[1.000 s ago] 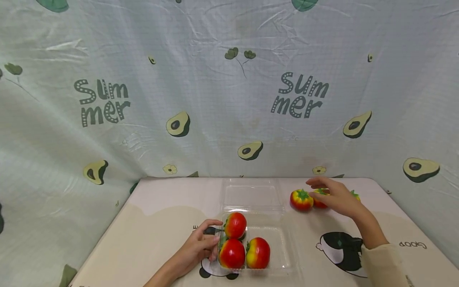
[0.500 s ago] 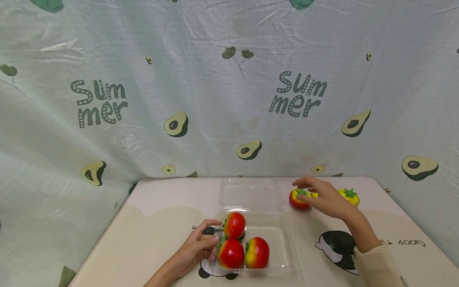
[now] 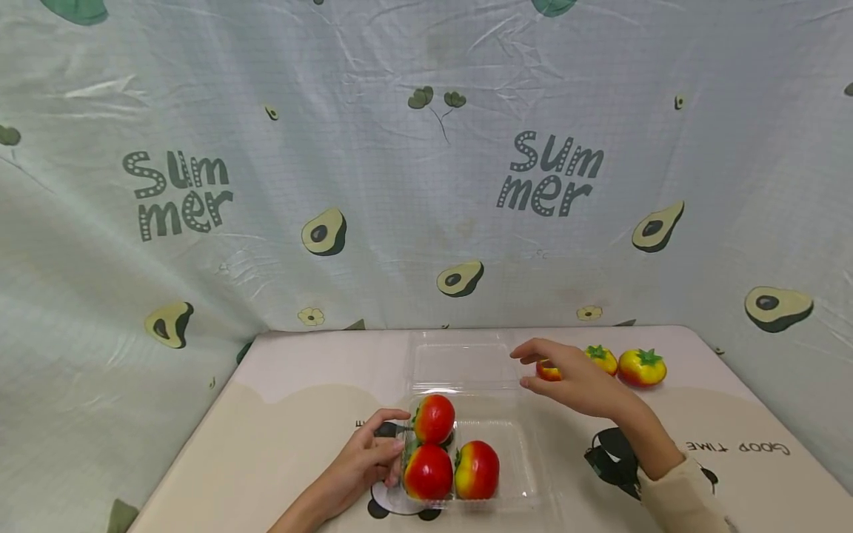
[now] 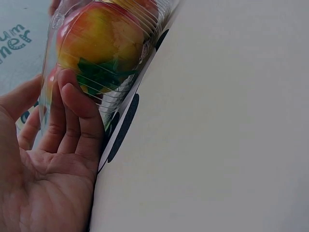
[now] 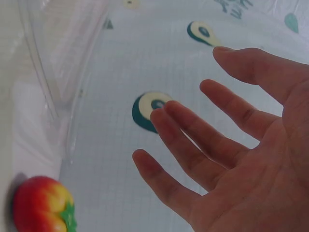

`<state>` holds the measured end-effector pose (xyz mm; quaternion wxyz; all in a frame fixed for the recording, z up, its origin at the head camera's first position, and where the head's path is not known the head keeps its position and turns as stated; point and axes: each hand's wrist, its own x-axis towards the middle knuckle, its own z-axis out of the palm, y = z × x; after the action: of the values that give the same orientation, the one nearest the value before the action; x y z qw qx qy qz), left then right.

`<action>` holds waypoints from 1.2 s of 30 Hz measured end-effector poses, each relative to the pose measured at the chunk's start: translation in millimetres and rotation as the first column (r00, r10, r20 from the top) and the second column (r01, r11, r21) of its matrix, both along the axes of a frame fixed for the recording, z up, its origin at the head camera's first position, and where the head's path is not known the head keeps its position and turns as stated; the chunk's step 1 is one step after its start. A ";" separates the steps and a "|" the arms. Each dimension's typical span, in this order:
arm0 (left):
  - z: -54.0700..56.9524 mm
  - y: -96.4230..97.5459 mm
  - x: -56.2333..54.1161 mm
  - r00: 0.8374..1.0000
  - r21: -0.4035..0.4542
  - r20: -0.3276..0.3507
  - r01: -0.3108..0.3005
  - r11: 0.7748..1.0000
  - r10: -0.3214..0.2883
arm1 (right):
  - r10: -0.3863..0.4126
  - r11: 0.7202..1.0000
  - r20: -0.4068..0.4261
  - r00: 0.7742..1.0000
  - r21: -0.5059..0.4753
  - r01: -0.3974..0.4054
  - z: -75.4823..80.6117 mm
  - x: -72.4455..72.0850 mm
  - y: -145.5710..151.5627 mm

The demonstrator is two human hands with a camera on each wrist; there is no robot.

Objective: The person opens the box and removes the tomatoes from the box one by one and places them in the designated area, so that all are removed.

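A clear plastic clamshell box (image 3: 526,459) lies with its lid (image 3: 466,364) folded back. Inside are three glossy red-and-yellow, tomato-like fruits: a rear one (image 3: 435,419), a front left one (image 3: 428,471) and a front right one (image 3: 477,470). My left hand (image 3: 365,455) holds the box's left wall, its curled fingers (image 4: 82,111) against the ribbed plastic. Beside the lid, my right hand (image 3: 580,381) hovers with fingers spread and nothing in it. It partly hides a fruit with a green leafy top (image 5: 41,205).
Two more such fruits, one (image 3: 601,360) and another (image 3: 643,368), stand at the back right. A printed cloth (image 3: 386,185) hangs behind the table (image 3: 300,400), whose cover has cartoon prints.
My right hand has moved left across the row of fruits toward the lid, uncovering the two on the right. The left hand and the box have stayed put.
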<state>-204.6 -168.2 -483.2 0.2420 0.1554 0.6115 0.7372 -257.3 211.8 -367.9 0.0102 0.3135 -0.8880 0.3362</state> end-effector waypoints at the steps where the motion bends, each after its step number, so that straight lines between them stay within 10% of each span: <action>1: 0.0 0.0 0.1 1.000 0.000 -0.003 0.001 1.000 -0.001 | 0.011 1.000 -0.005 1.000 0.006 -0.011 -0.7 0.7 -2.8; 20: 1.1 0.5 1.0 1.000 -0.022 0.007 -0.012 1.000 0.012 | 0.177 0.983 0.229 0.957 0.001 -0.182 -10.6 20.2 -53.0; 36: 1.3 0.8 1.1 1.000 -0.026 0.013 -0.015 1.000 0.015 | 0.199 0.934 0.417 0.887 0.193 -0.301 -13.2 26.0 -86.7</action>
<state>-203.5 -167.5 -481.8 0.2424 0.1428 0.6205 0.7320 -231.3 125.1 -381.1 -0.2508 0.3513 -0.8592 0.2747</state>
